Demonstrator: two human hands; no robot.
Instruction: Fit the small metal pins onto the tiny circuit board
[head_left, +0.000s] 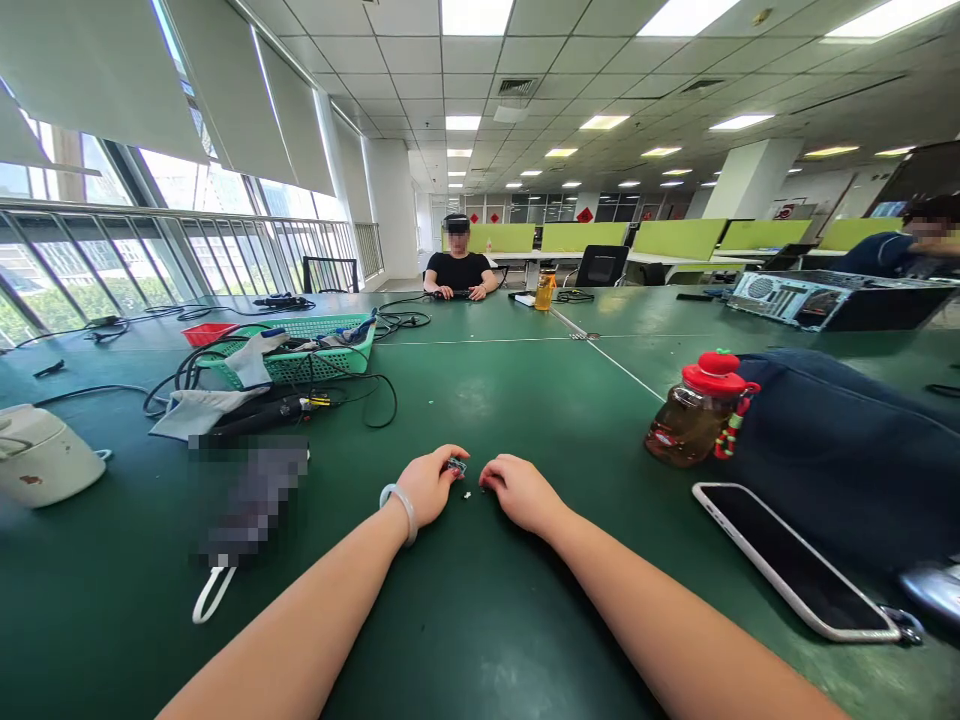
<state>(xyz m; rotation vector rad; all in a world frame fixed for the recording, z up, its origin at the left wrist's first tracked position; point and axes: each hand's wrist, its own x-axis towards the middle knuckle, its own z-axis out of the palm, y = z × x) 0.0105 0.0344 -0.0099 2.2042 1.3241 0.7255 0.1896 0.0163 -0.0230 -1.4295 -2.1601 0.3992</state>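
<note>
My left hand [428, 488], with a pale bangle [403, 510] at the wrist, is closed on a small dark, silvery part [456, 466]. The part looks like a little electronic piece, but its kind is too small to tell. Just to the right, my right hand [519, 489] rests low over the table with its fingers curled together. Whatever those fingertips hold, if anything, is hidden. Between the hands, a tiny white piece [467, 495] lies on the green table [480, 590].
At left are a green basket [322, 362] of tools and cables, a red tray [208, 333], and a blurred dark pouch [255, 500]. On the right stand a drink bottle [686, 415], a phone [795, 560] and a dark bag [840, 450]. A person [457, 265] sits opposite.
</note>
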